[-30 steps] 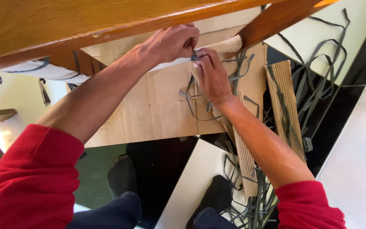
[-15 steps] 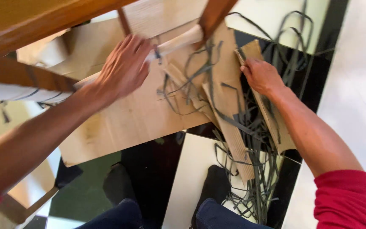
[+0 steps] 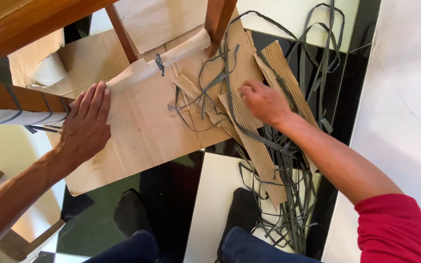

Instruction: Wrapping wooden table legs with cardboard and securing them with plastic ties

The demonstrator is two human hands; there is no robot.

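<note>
Head view: a wooden furniture frame [image 3: 35, 19] is seen being wrapped, its rung [image 3: 157, 61] already sheathed in pale paper and cinched by a grey strap tie [image 3: 160, 64]. The left hand [image 3: 86, 124] is laid flat, fingers extended and together, on the paper wrap where it meets the flat cardboard sheet [image 3: 147, 126]; nothing is gripped by it. The right hand [image 3: 264, 102] is curled loosely over the corrugated cardboard strips [image 3: 249, 131], fingertips touching one strip at its upper end; whether the strip is actually pinched cannot be told.

The step in hand is judged to be the fetching of the next padding piece while the wrap is held down. A firm pinch on a single strip, freed from the tangle of grey straps [image 3: 288, 160] lying across it, would be called for next.

From the right hand, the strips run toward 5 o'clock, the strap pile lies at 4 to 6 o'clock, and the tied rung sits at 10 o'clock. From the left hand, the rung runs toward 2 o'clock, the strips are well apart at 3 o'clock. Dark-socked feet [image 3: 242, 214] are seen below on the tiled floor [image 3: 405, 97].
</note>
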